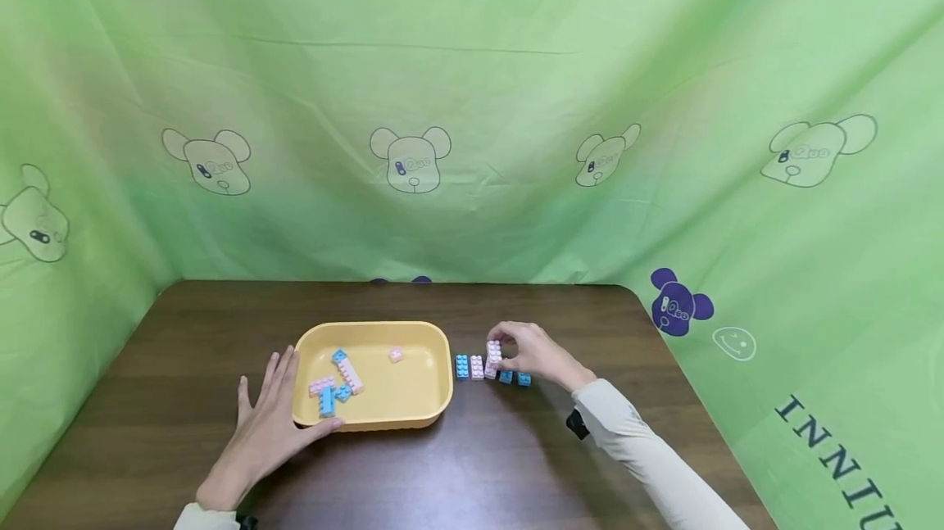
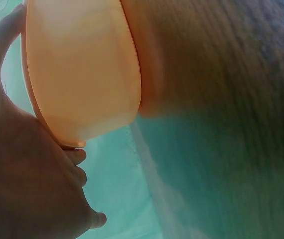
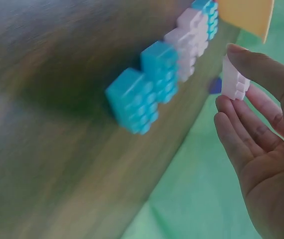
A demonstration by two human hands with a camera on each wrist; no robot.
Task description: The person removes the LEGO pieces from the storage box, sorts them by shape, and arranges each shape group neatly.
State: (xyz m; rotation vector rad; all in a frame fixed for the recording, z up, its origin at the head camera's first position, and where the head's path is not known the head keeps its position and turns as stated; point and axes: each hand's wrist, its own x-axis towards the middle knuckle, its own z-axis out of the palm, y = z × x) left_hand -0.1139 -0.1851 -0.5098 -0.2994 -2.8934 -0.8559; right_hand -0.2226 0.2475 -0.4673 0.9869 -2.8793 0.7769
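My right hand point(image 1: 537, 352) pinches a pink toy building brick point(image 1: 494, 348) between thumb and fingers, held over a row of bricks on the table. In the right wrist view the held brick point(image 3: 234, 79) is up off the table. Blue bricks point(image 3: 132, 102) and pink bricks point(image 3: 193, 27) make up the row, studs facing up, set side by side right of the yellow tray point(image 1: 409, 425). At the tray's left end, my left hand point(image 1: 265, 428) rests with straight, spread fingers along the rim and the thumb on the front edge.
Inside the tray, several pink bricks point(image 1: 350, 376) and blue bricks point(image 1: 327, 401) lie loose toward the left. One small pink brick point(image 1: 396, 355) sits apart near the back. A brown wooden table point(image 1: 501, 473) meets a green printed curtain point(image 1: 472, 227) behind and at the sides.
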